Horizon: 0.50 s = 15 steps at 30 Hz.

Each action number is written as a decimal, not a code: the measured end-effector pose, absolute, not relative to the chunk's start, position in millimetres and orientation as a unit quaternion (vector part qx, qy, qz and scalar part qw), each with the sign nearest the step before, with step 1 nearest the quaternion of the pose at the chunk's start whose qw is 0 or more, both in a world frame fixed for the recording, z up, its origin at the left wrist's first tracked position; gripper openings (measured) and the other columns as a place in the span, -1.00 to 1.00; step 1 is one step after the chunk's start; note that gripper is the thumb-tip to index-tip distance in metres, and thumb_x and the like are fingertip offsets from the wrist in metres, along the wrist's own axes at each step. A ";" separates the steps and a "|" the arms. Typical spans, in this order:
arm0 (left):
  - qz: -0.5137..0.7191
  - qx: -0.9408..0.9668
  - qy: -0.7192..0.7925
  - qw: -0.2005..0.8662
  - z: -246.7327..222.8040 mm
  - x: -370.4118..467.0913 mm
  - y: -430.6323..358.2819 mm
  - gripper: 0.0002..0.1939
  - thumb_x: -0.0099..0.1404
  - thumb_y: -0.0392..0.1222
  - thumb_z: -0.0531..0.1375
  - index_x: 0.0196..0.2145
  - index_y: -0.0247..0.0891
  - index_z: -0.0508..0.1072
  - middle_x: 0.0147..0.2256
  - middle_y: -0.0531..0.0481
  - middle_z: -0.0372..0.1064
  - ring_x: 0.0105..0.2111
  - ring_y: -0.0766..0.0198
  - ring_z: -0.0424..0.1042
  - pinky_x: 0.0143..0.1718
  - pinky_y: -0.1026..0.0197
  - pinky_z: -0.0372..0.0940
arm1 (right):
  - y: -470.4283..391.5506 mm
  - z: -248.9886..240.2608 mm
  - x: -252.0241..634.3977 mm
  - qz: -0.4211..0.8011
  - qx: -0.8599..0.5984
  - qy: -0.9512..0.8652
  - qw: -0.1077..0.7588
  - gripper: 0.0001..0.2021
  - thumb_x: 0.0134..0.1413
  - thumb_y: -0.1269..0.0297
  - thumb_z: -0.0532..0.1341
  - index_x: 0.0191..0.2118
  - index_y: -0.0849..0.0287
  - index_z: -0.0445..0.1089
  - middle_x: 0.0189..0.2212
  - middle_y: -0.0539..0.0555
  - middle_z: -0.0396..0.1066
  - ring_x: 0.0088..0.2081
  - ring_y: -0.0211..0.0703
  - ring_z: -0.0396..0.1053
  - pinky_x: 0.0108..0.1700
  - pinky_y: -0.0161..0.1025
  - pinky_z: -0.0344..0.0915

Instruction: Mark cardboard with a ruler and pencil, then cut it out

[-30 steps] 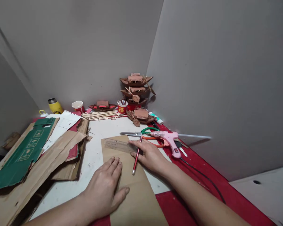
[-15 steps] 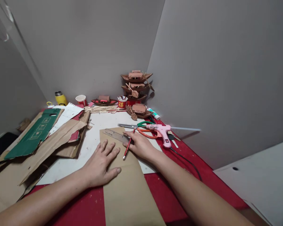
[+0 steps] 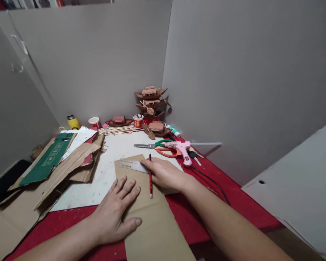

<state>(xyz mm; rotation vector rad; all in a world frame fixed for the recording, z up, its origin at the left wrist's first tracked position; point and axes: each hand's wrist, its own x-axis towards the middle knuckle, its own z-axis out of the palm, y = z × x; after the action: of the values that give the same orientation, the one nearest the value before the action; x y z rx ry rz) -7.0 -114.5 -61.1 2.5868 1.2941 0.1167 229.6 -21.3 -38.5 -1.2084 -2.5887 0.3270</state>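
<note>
A long strip of brown cardboard (image 3: 154, 224) lies over a white board (image 3: 97, 188) and the red table. My left hand (image 3: 118, 212) rests on the strip's left part, fingers spread, holding nothing. My right hand (image 3: 163, 174) grips a clear ruler (image 3: 133, 165) that lies across the strip's far end. A red and black pencil (image 3: 150, 181) is also held by the right hand, its silver end pointing toward me. Some of the right fingers are hidden beneath the hand.
Torn cardboard (image 3: 67, 166) piles up at left. Scissors (image 3: 157, 146) and a pink glue gun (image 3: 182, 149) lie beyond my right hand. Model boats (image 3: 150, 93), thin sticks (image 3: 116, 129), paper cups (image 3: 94, 122) and a yellow bottle (image 3: 73, 122) stand at the back.
The ruler and pencil have turned in my right hand; the pencil now points more straight toward me. My left hand has shifted nearer to me along the strip. The camera view has tilted.
</note>
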 end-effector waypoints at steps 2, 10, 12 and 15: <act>0.042 0.889 0.439 0.122 -60.8 -7.4 -113.5 -0.20 0.29 0.14 0.14 0.37 -0.06 -0.06 0.39 -0.09 -0.24 0.37 -0.17 -0.32 0.28 -0.37 -0.17 | -19.3 -38.9 229.9 0.098 -0.419 -0.893 0.133 -0.63 0.13 0.48 0.10 0.05 0.18 0.38 -0.13 0.27 0.41 -0.09 0.08 0.35 -0.12 -0.14 0.19; 0.085 0.883 0.456 0.064 -61.9 -5.0 -105.4 -0.12 0.21 0.20 0.21 0.36 -0.12 -0.01 0.38 -0.29 -0.24 0.35 -0.22 -0.22 0.24 -0.40 -0.08 | -4.4 -44.0 227.6 0.092 -0.380 -0.905 0.165 -0.69 0.21 0.48 0.11 -0.04 0.09 0.49 -0.22 0.14 0.42 -0.14 -0.04 0.30 -0.11 -0.18 0.20; 0.076 0.887 0.454 0.036 -57.8 -5.1 -93.6 -0.08 0.19 0.25 0.21 0.36 -0.17 -0.02 0.38 -0.32 -0.30 0.35 -0.25 -0.29 0.24 -0.42 -0.13 | -1.4 -47.2 225.7 0.097 -0.355 -0.912 0.184 -0.68 0.22 0.46 0.12 -0.01 0.05 0.50 -0.19 0.14 0.45 -0.12 -0.03 0.30 -0.08 -0.16 0.22; 0.034 0.889 0.454 0.043 -53.6 -6.4 -74.3 -0.05 0.22 0.26 0.17 0.37 -0.32 -0.05 0.36 -0.39 -0.26 0.35 -0.23 -0.23 0.26 -0.33 -0.06 | 3.6 -52.3 226.5 0.113 -0.352 -0.908 0.196 -0.61 0.19 0.49 0.13 0.07 0.03 0.45 -0.07 0.15 0.45 -0.05 -0.01 0.31 -0.01 -0.11 0.24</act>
<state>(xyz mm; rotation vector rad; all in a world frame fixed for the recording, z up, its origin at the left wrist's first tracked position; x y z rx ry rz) -6.4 -74.3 -53.6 2.7196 1.3884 0.1052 226.5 3.6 -52.3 -0.9861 -2.5453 0.3166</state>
